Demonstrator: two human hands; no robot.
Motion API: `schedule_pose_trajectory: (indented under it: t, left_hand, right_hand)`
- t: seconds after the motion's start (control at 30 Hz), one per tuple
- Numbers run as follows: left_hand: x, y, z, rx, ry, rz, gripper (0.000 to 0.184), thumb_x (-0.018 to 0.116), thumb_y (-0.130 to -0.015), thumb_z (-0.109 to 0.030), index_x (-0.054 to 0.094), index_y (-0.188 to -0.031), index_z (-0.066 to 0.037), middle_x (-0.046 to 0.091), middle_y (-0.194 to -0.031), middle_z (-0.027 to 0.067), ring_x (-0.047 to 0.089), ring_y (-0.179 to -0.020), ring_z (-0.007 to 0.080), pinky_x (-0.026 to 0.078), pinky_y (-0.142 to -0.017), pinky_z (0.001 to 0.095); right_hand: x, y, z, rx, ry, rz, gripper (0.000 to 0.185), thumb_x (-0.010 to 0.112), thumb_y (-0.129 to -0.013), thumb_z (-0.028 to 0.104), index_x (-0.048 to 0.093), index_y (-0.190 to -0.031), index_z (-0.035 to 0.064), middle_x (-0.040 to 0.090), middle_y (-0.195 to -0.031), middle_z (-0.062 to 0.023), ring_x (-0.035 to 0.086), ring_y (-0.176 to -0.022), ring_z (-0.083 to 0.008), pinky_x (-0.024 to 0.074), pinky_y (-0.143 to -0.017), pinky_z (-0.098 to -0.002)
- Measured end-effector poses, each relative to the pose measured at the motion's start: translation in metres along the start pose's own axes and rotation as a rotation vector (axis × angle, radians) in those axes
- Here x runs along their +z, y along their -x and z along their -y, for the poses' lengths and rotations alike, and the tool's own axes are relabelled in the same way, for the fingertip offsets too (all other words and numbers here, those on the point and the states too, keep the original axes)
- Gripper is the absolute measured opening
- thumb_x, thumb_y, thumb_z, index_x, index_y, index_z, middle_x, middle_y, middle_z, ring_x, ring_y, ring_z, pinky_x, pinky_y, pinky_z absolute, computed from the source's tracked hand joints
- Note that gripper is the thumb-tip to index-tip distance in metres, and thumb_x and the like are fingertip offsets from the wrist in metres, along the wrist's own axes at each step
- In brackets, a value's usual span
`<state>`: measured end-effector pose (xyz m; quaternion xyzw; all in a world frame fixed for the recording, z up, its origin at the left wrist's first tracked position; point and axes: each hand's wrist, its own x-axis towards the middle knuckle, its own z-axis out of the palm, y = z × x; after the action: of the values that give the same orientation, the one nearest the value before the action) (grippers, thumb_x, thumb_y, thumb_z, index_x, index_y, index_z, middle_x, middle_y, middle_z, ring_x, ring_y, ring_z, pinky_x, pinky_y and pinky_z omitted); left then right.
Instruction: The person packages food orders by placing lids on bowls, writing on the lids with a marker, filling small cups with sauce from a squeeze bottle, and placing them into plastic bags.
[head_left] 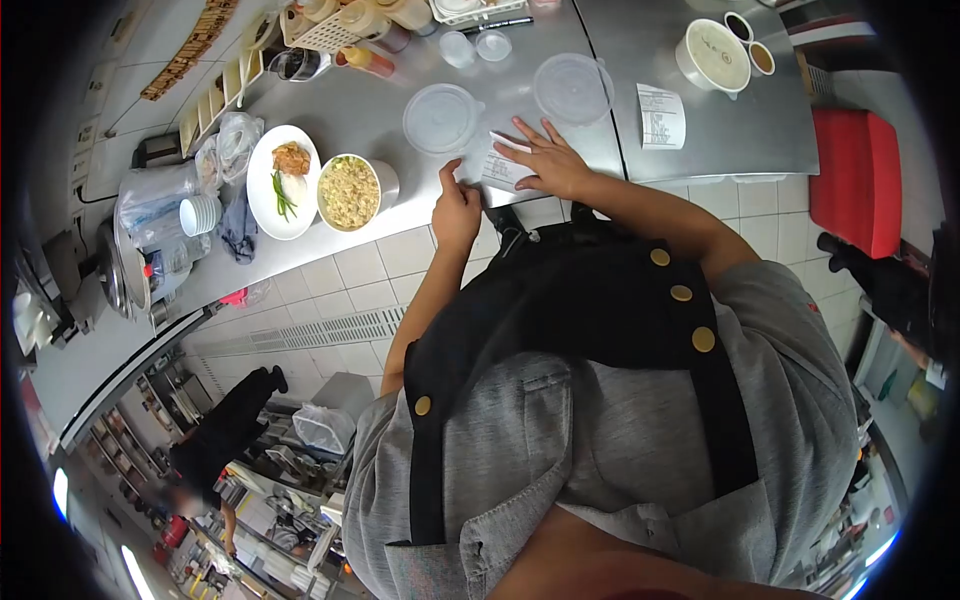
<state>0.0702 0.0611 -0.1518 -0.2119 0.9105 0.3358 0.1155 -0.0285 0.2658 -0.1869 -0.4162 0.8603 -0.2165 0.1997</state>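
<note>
My right hand (552, 164) lies flat with spread fingers on a printed paper receipt (503, 171), pressing it to the steel counter by its front edge. Just left of the paper is my left hand (458, 212), its index finger raised and apart from the thumb, the other fingers curled; nothing shows in it. Beyond the hands lie two round translucent plastic lids, a left lid (441, 119) and a right lid (573, 89). Further left stands a white tub of fried rice (349, 193), uncovered, beside an oval white plate (262, 212) with browned meat, rice and green vegetable.
A second receipt (661, 117) lies to the right, near a lidded bowl (713, 56) and two small sauce cups. Sauce bottles stand in a basket (318, 30) at the back. Stacked cups (198, 215) and plastic bags sit left. Another person (215, 440) is behind, lower left.
</note>
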Motion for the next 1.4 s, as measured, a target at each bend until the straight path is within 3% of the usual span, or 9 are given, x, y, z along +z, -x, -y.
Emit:
schedule_pose_trajectory:
  t: [0.03,0.6,0.83,0.93,1.03,1.1,1.2,1.33,1.4]
  left_hand:
    - [0.003,0.003,0.001,-0.006,0.011,0.007,0.055,0.052,-0.086,-0.013,0.038,-0.139,-0.021,0.071,-0.085,0.0161,0.069,-0.076,0.0399,0.052,-0.068,0.0521]
    - [0.011,0.018,-0.013,0.285,-0.389,0.205,0.059,0.057,-0.084,-0.015,0.045,-0.14,-0.032,0.073,-0.093,0.0143,0.07,-0.08,0.0373,0.055,-0.07,0.0514]
    - [-0.01,-0.015,0.006,0.042,-0.295,-0.023,0.054,0.052,-0.087,-0.014,0.045,-0.14,-0.022,0.069,-0.075,0.0166,0.068,-0.068,0.0361,0.054,-0.064,0.0481]
    - [-0.005,-0.027,0.002,0.031,0.194,-0.1,0.051,0.049,-0.088,-0.009,0.044,-0.139,-0.01,0.067,-0.077,0.0139,0.067,-0.072,0.0297,0.053,-0.072,0.0413]
    - [-0.005,-0.052,0.006,0.286,0.654,0.019,0.058,0.055,-0.09,-0.006,0.034,-0.145,-0.005,0.062,-0.106,0.0104,0.058,-0.091,0.0204,0.048,-0.084,0.0335]
    - [-0.016,-0.048,-0.016,0.456,0.525,0.028,0.062,0.058,-0.089,-0.004,0.033,-0.146,-0.006,0.061,-0.108,0.0119,0.058,-0.093,0.0219,0.048,-0.085,0.0335]
    - [-0.049,-0.047,-0.048,0.529,0.336,0.173,0.07,0.066,-0.087,-0.003,0.032,-0.147,-0.011,0.062,-0.118,0.0229,0.063,-0.113,0.0335,0.049,-0.094,0.0409]
    - [-0.156,-0.062,-0.14,0.703,-0.106,-0.537,0.061,0.062,-0.089,-0.001,0.036,-0.143,-0.011,0.063,-0.111,0.0281,0.064,-0.087,0.0456,0.051,-0.077,0.0515]
    - [-0.214,-0.087,-0.165,1.268,0.068,-1.051,0.053,0.064,-0.087,0.005,0.044,-0.135,-0.01,0.062,-0.105,0.0241,0.063,-0.082,0.0396,0.052,-0.073,0.0456]
  right_hand:
    - [-0.001,0.001,0.001,0.007,0.003,-0.007,0.086,0.074,-0.081,0.04,0.031,-0.155,0.0284,0.026,-0.163,-0.0001,0.003,-0.154,-0.0208,0.007,-0.121,-0.0571]
    - [-0.001,-0.001,0.002,0.066,-0.074,0.005,0.091,0.081,-0.074,0.037,0.035,-0.153,0.0336,0.03,-0.16,-0.0134,0.008,-0.154,-0.018,0.007,-0.122,-0.0543]
    - [-0.003,-0.002,0.003,0.083,-0.071,0.042,0.092,0.081,-0.074,0.033,0.035,-0.153,0.032,0.027,-0.161,-0.0133,0.007,-0.154,-0.0186,0.0067,-0.122,-0.0545]
    - [-0.01,0.001,0.008,0.056,-0.033,0.021,0.092,0.082,-0.074,0.032,0.035,-0.153,0.031,0.026,-0.161,-0.0139,0.005,-0.154,-0.0201,0.0058,-0.122,-0.0543]
    - [-0.014,0.005,0.005,-0.083,-0.052,-0.106,0.089,0.081,-0.075,0.03,0.036,-0.152,0.0303,0.041,-0.153,-0.0132,0.023,-0.149,-0.0261,0.0202,-0.118,-0.0525]
    - [-0.028,0.003,0.01,-0.181,-0.235,-0.147,0.083,0.079,-0.078,0.026,0.04,-0.151,0.0288,0.051,-0.143,-0.0135,0.048,-0.131,-0.0343,0.0402,-0.107,-0.0471]
    - [-0.058,0.014,0.03,-0.209,-0.356,-0.237,0.077,0.076,-0.081,0.016,0.042,-0.15,0.0252,0.048,-0.145,-0.0166,0.051,-0.125,-0.0401,0.0416,-0.106,-0.0468]
    - [-0.11,0.016,0.037,-0.163,-0.39,-0.614,0.063,0.07,-0.088,0.014,0.046,-0.146,0.0101,0.034,-0.156,-0.0165,0.055,-0.125,-0.0321,0.0464,-0.102,-0.04]
    - [-0.123,0.013,0.032,-0.179,-0.427,-0.697,0.058,0.068,-0.089,0.011,0.047,-0.143,0.0069,0.034,-0.155,-0.0162,0.054,-0.126,-0.0322,0.0458,-0.103,-0.0389]
